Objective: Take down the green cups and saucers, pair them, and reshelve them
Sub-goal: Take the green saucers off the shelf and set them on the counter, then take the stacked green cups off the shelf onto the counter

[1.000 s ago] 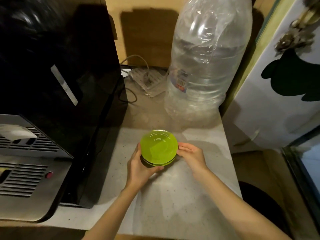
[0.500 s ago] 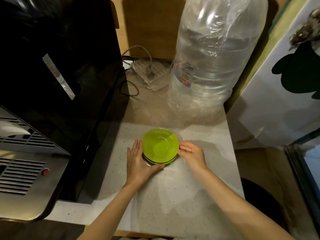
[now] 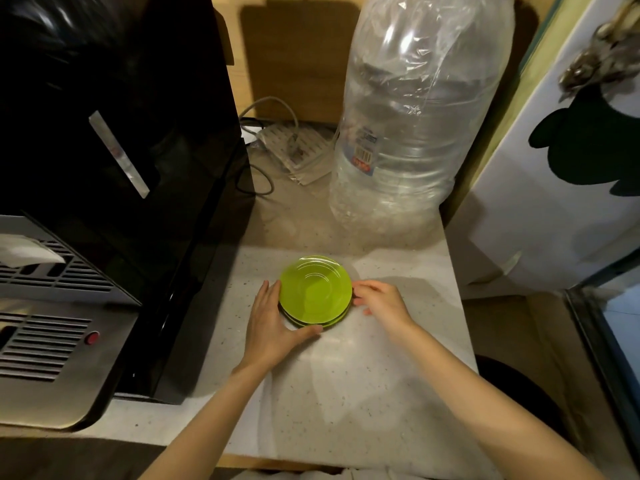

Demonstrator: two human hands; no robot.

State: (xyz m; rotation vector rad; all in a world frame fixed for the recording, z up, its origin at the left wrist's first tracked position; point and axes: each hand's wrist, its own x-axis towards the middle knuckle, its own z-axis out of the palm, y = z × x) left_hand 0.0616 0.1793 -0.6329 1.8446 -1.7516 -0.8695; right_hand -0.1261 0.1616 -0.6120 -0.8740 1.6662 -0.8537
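A stack of bright green saucers [image 3: 315, 289] sits on the pale speckled countertop [image 3: 346, 393], a little back from its middle. My left hand [image 3: 273, 323] cups the stack's left side, fingers along the rim and thumb curled under the front edge. My right hand [image 3: 381, 306] touches the right rim with curled fingertips. No green cups are in view.
A tall black and silver appliance [image 3: 121, 168] fills the left side. Just behind the saucers stands a large clear water bottle wrapped in plastic [image 3: 408, 133]. A power strip with cables [image 3: 298, 150] lies at the back. A white cabinet side [image 3: 554, 202] borders the counter's right edge.
The saucer stack has come down from slightly above the counter to rest on it. Both hands stayed at its sides, and the view shifted a little.
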